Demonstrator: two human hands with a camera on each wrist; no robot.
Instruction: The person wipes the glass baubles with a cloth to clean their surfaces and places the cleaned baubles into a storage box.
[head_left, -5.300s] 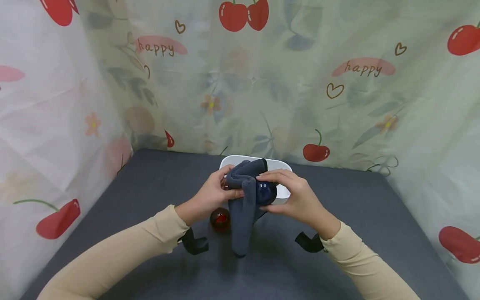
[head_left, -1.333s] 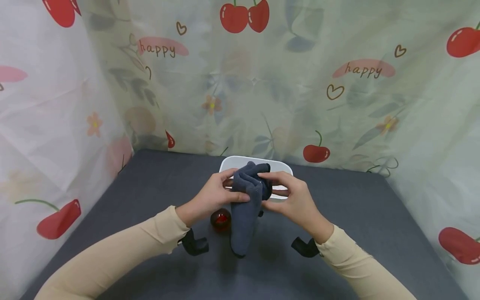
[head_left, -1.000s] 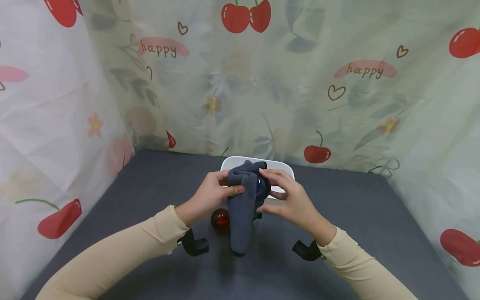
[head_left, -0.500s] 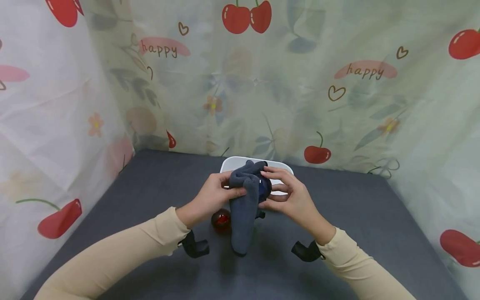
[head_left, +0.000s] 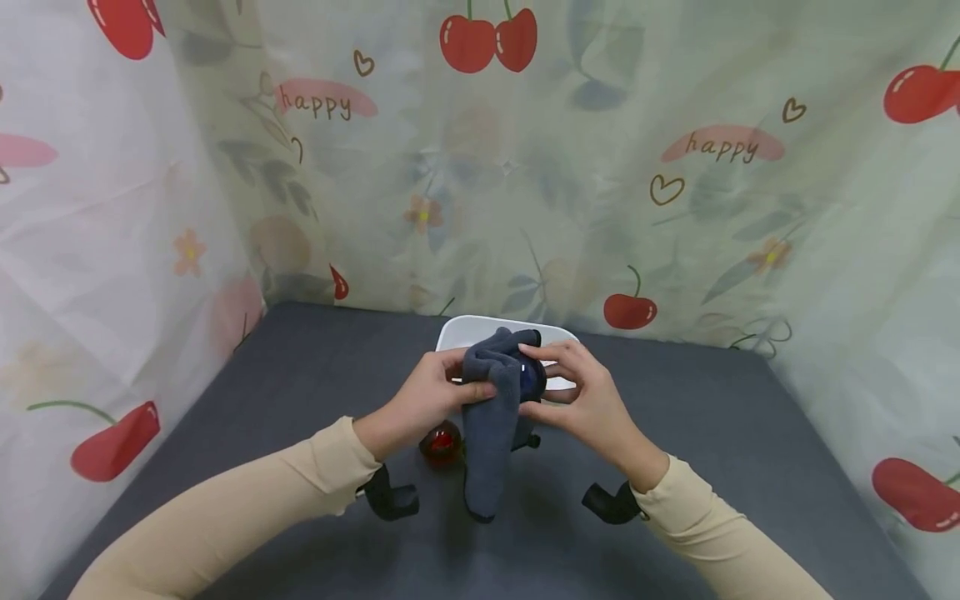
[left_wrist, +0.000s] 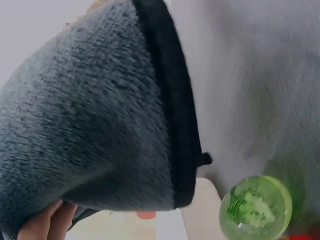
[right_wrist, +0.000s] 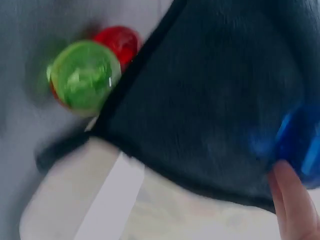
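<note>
A dark grey cloth [head_left: 489, 450] with a black edge hangs down between the two hands. The left hand [head_left: 423, 400] grips its upper folds, thumb on the near side. Against the cloth's right side sits a shiny blue see-through ball [head_left: 532, 379], held in the fingers of the right hand [head_left: 588, 392]; cloth covers its left part. The right wrist view shows the blue ball [right_wrist: 302, 145] at the right edge, fingertips touching it. On the table, left of the hanging cloth, lies a red ball [head_left: 441, 444].
Behind the hands stands a white tray [head_left: 457, 332], its inside mostly hidden. A green see-through ball [left_wrist: 256, 209] lies near the red one, behind the cloth in the head view. Black wrist mounts [head_left: 393, 498] hang below both wrists. Printed curtains enclose the grey table [head_left: 675, 467].
Compared with the oldest frame, the right hand and blue ball sit slightly lower. The cloth nearly hid the ball shortly before; more of it shows now. Both hands keep their holds.
</note>
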